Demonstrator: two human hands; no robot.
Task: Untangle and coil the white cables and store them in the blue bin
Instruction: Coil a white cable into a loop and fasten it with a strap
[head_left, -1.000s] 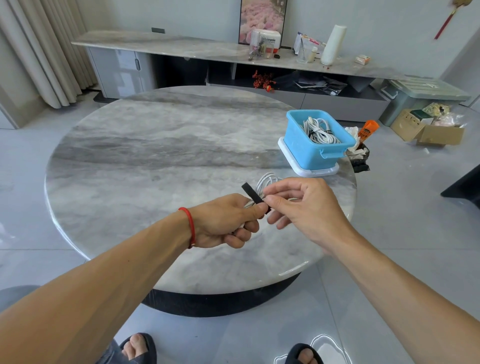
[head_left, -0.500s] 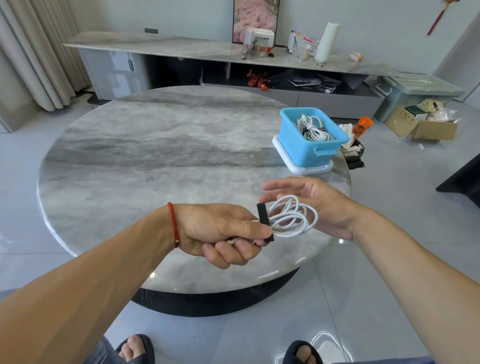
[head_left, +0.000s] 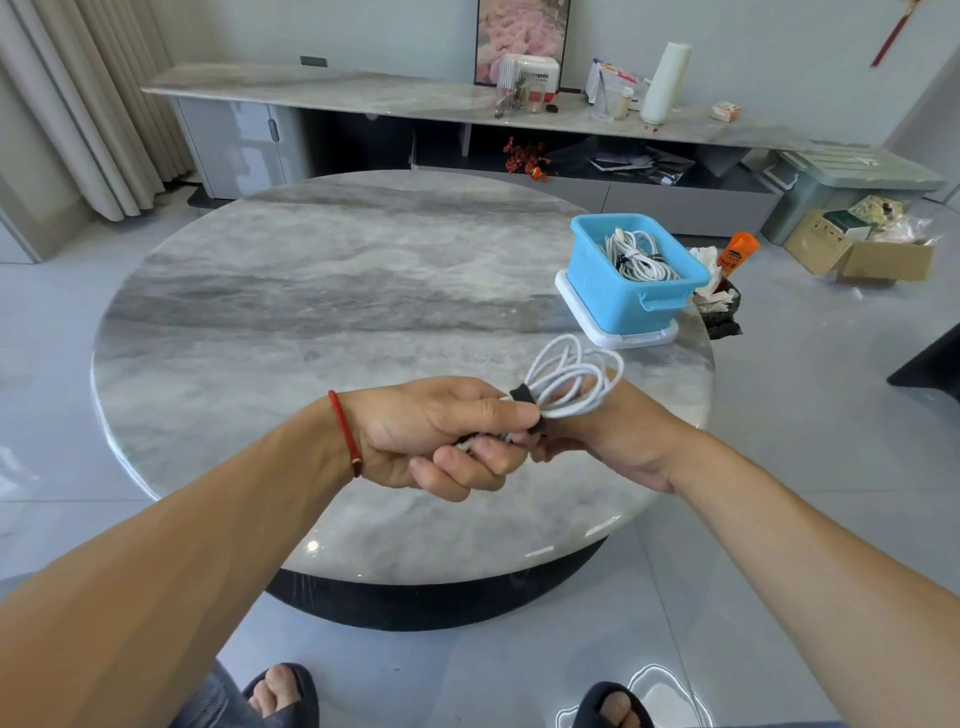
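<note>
My left hand (head_left: 441, 434) grips a coiled white cable (head_left: 574, 379) at its bunched end, where a black strap (head_left: 522, 397) wraps the coil. The loops stick out to the right, above the table's near right part. My right hand (head_left: 618, 441) is tucked under and behind the coil, its fingers mostly hidden by the left hand and touching the strap's lower end. The blue bin (head_left: 618, 299) stands on a white lid (head_left: 623, 338) at the table's right edge. It holds several coiled white cables (head_left: 636, 257) tied with black straps.
The round marble table (head_left: 311, 312) fills the middle. A black bag of rubbish (head_left: 719, 312) and an orange item (head_left: 735, 252) sit just past the bin. Cardboard boxes (head_left: 878, 254) lie on the floor to the right. A long sideboard (head_left: 415, 98) runs along the far wall.
The black strap, held out flat one second ago, is now wrapped round the coil. My right hand left the open palm pose behind the loops and went under the coil.
</note>
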